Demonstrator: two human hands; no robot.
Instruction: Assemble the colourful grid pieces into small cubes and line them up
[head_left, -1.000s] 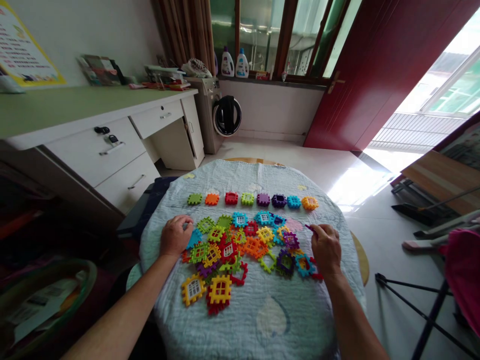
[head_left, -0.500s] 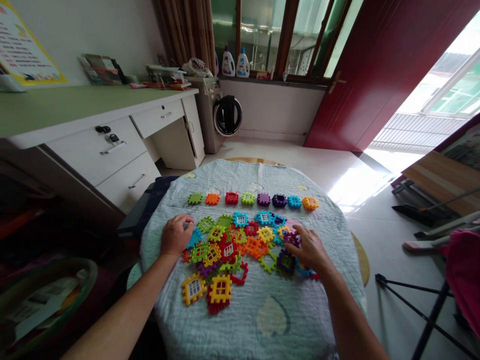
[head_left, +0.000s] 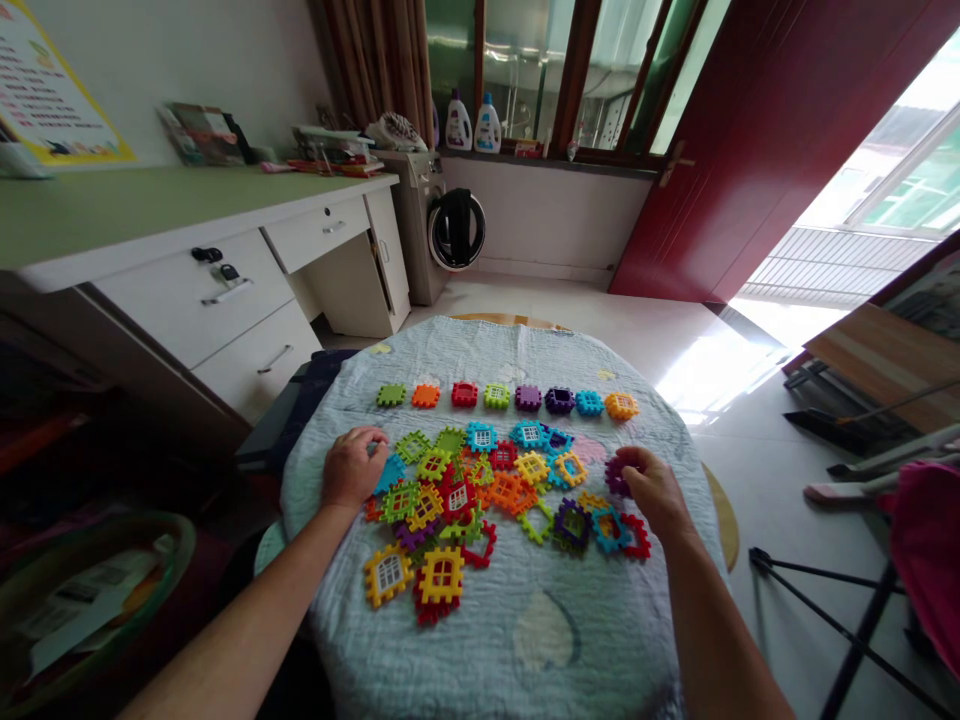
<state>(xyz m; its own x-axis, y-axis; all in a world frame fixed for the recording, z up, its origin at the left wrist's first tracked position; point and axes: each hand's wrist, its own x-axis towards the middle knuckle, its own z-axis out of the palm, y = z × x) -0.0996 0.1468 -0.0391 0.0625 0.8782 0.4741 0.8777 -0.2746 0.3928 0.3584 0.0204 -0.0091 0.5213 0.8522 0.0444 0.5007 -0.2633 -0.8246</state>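
My right hand pinches a purple interlocking block with toothed edges, at the right side of the pile. Part of that block is hidden behind the fingers. Below it lie a blue block and a red frame block, with a dark purple block to their left. My left hand rests on the cloth at the pile's left edge, thumb and fingers slightly apart, nothing visible in it. Beside its thumb is a blue block. Between the hands spreads a loose pile of coloured window-like blocks.
Behind the pile a row of blocks runs from a green one to an orange-yellow one. A pale blue cloth covers the round table. A desk stands left, a folding stand on the floor at right.
My right hand has taken the purple block from the pile and moved it rightward, uncovering the blue and red blocks below. My left hand stays in place.
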